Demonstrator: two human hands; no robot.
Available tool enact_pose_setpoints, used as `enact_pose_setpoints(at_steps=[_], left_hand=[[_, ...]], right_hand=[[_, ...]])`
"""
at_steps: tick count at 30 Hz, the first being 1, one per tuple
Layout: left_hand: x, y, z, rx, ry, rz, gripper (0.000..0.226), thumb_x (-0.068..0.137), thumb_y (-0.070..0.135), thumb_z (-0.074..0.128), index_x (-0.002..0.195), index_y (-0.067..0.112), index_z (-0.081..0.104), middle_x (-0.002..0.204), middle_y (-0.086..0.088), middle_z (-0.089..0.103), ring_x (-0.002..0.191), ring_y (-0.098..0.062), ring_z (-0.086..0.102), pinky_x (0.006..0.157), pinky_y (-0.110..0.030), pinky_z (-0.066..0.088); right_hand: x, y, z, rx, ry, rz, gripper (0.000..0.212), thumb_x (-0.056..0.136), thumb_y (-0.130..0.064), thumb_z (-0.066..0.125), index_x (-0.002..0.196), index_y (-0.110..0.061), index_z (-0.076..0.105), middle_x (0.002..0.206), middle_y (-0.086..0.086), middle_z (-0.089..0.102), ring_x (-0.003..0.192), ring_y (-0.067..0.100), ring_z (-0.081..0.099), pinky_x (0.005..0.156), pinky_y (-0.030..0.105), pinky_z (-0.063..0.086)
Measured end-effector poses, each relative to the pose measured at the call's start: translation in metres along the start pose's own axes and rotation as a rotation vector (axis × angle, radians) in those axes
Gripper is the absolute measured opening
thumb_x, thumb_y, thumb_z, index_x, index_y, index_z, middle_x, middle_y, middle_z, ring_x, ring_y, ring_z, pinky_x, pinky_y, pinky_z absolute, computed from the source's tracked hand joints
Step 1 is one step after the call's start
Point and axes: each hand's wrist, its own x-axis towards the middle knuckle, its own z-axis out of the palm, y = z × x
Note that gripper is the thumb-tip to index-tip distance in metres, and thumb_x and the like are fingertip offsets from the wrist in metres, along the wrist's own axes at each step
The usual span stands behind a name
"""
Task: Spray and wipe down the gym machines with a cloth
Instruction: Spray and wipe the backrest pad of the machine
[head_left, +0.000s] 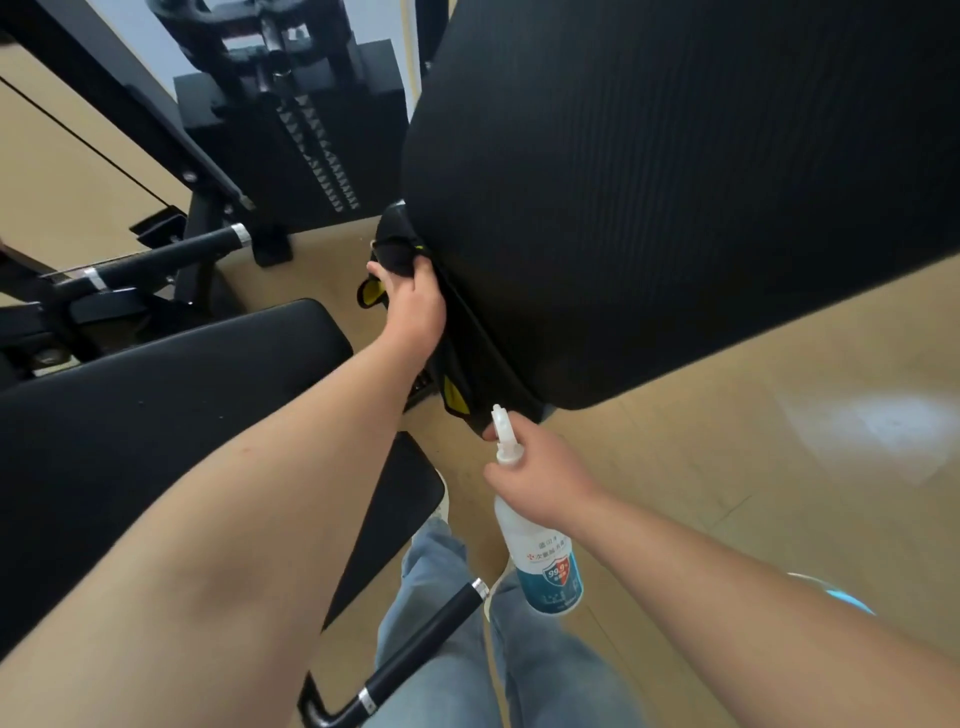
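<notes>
Just off the middle of the view, toward 10 o'clock, the left hand (411, 304) grips a dark cloth (396, 253) with a thin yellow edge. Its fingers are curled round the bunched fabric and press it against the lower left edge of the large black back pad (675, 182). That pad fills the frame from 12 to 3 o'clock and its surface is finely ribbed. Under its edge sit dark frame parts with yellow patches. In the shadow there, where the cloth ends and the machine begins is hard to make out.

Toward 5 o'clock from centre, the right hand (543, 470) holds a spray bottle (545, 564) by the neck, fingers wrapped closed round it. The white nozzle (500, 422) points up toward the pad's bottom corner, just beside it, and the bottle body hangs down at a slant. The bottle is clear with a white and teal label bearing a shield mark.

At 8 to 9 o'clock lies the black seat pad (156, 415), partly covered by the left forearm. At 11 o'clock stands the weight stack (322, 156), with a black grip handle (174, 253) ringed in chrome at 10 o'clock. Another chrome-tipped handle (418, 649) crosses at 6 o'clock in front of the person's blue jeans (545, 675). The floor (753, 493) is tan, with a pale glare spot toward 4 o'clock.
</notes>
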Motion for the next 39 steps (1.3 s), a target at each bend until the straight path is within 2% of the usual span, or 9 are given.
enact_pose_setpoints(at_steps=[4,9,12,15,19,22,25,30,39], left_hand=[[0.037,0.029,-0.021,0.044,0.051,0.177,0.074,0.108,0.043,0.035,0.162,0.027,-0.013,0.171,-0.011,-0.012,0.158,-0.033,0.003,0.128,-0.051,0.01],[0.052,0.032,-0.032,0.052,0.09,0.273,0.068,0.096,0.052,0.04,0.157,0.024,0.031,0.153,0.001,0.042,0.144,-0.022,0.037,0.122,-0.05,0.028],[0.044,0.012,-0.024,-0.027,0.095,0.233,0.081,0.095,0.059,0.04,0.163,0.027,0.012,0.164,0.0,0.029,0.151,-0.022,0.026,0.125,-0.05,0.021],[0.031,-0.011,-0.015,-0.056,0.037,0.14,0.093,0.088,0.073,0.037,0.162,0.035,-0.002,0.171,-0.002,0.013,0.157,-0.026,0.015,0.127,-0.052,0.016],[0.001,-0.055,0.005,-0.106,-0.033,-0.107,0.101,0.08,0.08,0.04,0.162,0.035,0.0,0.167,-0.006,0.026,0.152,-0.029,0.028,0.126,-0.051,0.021],[-0.026,-0.081,0.026,-0.146,-0.047,-0.305,0.076,0.105,0.057,0.033,0.164,0.017,0.007,0.166,-0.012,0.027,0.152,-0.03,0.029,0.123,-0.037,0.02],[-0.031,-0.088,0.032,-0.27,-0.028,-0.427,0.068,0.109,0.05,0.032,0.164,0.02,0.006,0.166,-0.012,0.027,0.153,-0.032,0.027,0.124,-0.044,0.02],[0.004,-0.053,0.012,-0.401,0.043,-0.22,0.073,0.103,0.058,0.04,0.161,0.045,-0.001,0.169,-0.002,0.019,0.152,-0.035,0.026,0.123,-0.06,0.02],[0.039,0.021,-0.023,-0.384,0.08,0.166,0.083,0.091,0.054,0.043,0.164,0.03,0.012,0.17,0.0,0.016,0.156,-0.026,0.016,0.127,-0.052,0.015]], right_hand=[[0.017,-0.027,0.004,0.028,-0.001,-0.005,0.024,0.095,-0.026,0.061,0.118,-0.028,0.056,0.09,0.001,0.065,0.085,0.021,0.066,0.073,0.038,0.055],[0.042,-0.055,0.005,0.173,0.024,0.011,0.03,0.096,-0.023,0.059,0.124,-0.032,0.055,0.101,0.006,0.067,0.087,0.017,0.064,0.075,0.034,0.052],[0.054,-0.065,0.004,0.168,0.027,0.03,0.036,0.094,-0.026,0.059,0.13,-0.032,0.055,0.107,-0.002,0.065,0.099,0.016,0.063,0.088,0.039,0.054],[0.056,-0.067,0.003,0.15,0.036,0.067,0.036,0.092,-0.029,0.06,0.129,-0.03,0.058,0.101,-0.011,0.062,0.091,0.009,0.06,0.081,0.034,0.051],[0.044,-0.055,0.001,0.148,0.04,0.138,0.036,0.091,-0.026,0.062,0.125,-0.017,0.069,0.111,0.0,0.07,0.102,0.02,0.066,0.094,0.04,0.054],[0.031,-0.041,0.002,0.121,-0.002,0.14,0.03,0.091,-0.022,0.061,0.118,-0.021,0.074,0.107,0.001,0.074,0.098,0.018,0.067,0.09,0.038,0.055],[0.022,-0.026,0.002,0.113,-0.014,0.161,0.038,0.092,-0.022,0.061,0.129,-0.023,0.072,0.116,0.0,0.071,0.098,0.017,0.064,0.086,0.037,0.053],[0.019,-0.011,0.002,0.065,-0.021,0.189,0.036,0.095,-0.022,0.06,0.125,-0.004,0.067,0.121,0.021,0.067,0.106,0.023,0.064,0.094,0.039,0.055],[0.038,-0.043,0.005,0.073,-0.033,0.103,0.029,0.094,-0.019,0.061,0.117,-0.005,0.07,0.109,0.015,0.07,0.104,0.031,0.066,0.083,0.045,0.057]])
